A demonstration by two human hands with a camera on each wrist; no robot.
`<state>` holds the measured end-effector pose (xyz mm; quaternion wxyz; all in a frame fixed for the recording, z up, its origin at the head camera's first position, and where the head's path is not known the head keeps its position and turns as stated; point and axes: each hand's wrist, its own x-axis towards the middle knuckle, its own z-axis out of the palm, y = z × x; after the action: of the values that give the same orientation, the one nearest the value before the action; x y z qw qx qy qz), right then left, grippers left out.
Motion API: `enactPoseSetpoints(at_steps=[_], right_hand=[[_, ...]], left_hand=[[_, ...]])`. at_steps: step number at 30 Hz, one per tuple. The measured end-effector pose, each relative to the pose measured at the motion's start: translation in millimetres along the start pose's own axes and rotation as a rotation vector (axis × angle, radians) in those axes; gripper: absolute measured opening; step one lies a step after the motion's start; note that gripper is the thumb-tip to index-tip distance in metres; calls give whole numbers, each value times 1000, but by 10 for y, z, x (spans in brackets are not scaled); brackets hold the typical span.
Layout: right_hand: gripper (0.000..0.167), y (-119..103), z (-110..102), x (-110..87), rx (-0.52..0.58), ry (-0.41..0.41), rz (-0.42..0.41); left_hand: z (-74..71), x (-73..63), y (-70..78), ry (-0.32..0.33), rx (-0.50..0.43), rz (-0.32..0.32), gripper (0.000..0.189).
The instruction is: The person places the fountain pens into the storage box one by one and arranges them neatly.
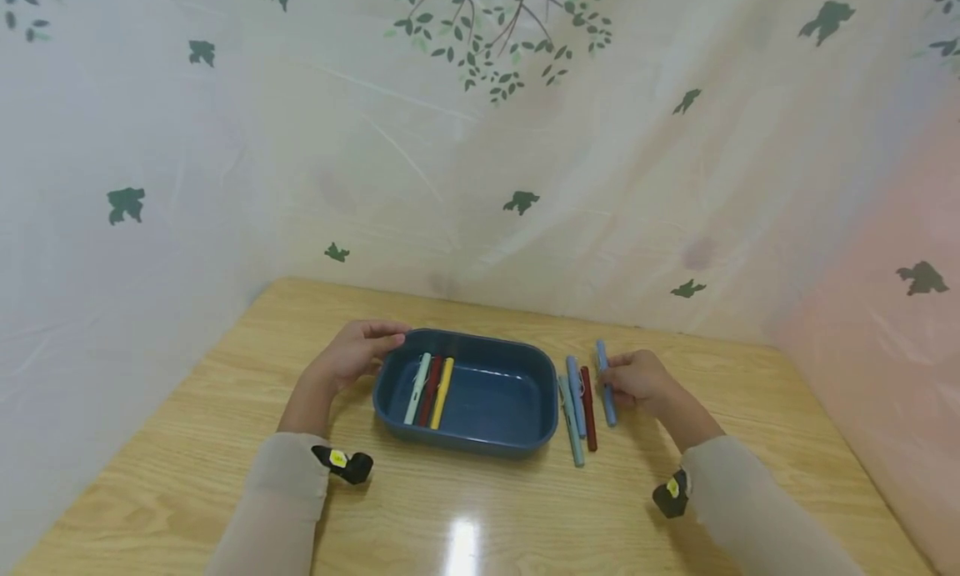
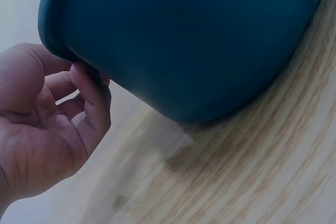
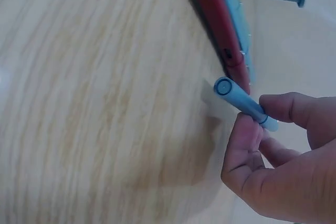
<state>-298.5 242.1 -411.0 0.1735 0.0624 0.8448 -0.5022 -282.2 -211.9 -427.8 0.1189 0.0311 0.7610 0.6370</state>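
A: Right hand [image 1: 637,380]?
B: Thumb and fingers nearly closed, pinching a light-blue pen [image 1: 608,405], right of the navy tray [image 1: 495,398].
A: Left hand [image 1: 360,353]?
B: Fingers curled, gripping the tray's far-left rim.
A: Tray contents?
B: Mint pen [image 1: 417,390], dark red pen [image 1: 431,391], yellow pen [image 1: 442,394]. Side by side, left end.
A: Between tray and held pen?
B: Teal pen [image 1: 573,430], second blue pen [image 1: 576,390], brick-red pen [image 1: 589,418], on the table [image 1: 375,509].

Evenly lit head view, white glare on the near tabletop [image 1: 525,509] — wrist views dimmer, bluish, hazy, soft-edged shadows
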Motion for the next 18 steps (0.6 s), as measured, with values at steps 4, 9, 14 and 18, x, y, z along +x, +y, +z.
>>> enactPoseSetpoints(at_steps=[4,9,14,18], right_hand=[[46,-29,-29,-28,19,-23,-25],[50,-52,-79,-56,87,-55,-61],[52,-102,-119,-110,143,-84,-94],[55,-159,-143,-141,164,-92,-103]], left_hand=[[2,-8,8,-2,8,-3,40],[10,-14,32,4,15,-12,40],[18,-17,38,7,13,-15,39],[10,-18,17,-1,4,-4,41]])
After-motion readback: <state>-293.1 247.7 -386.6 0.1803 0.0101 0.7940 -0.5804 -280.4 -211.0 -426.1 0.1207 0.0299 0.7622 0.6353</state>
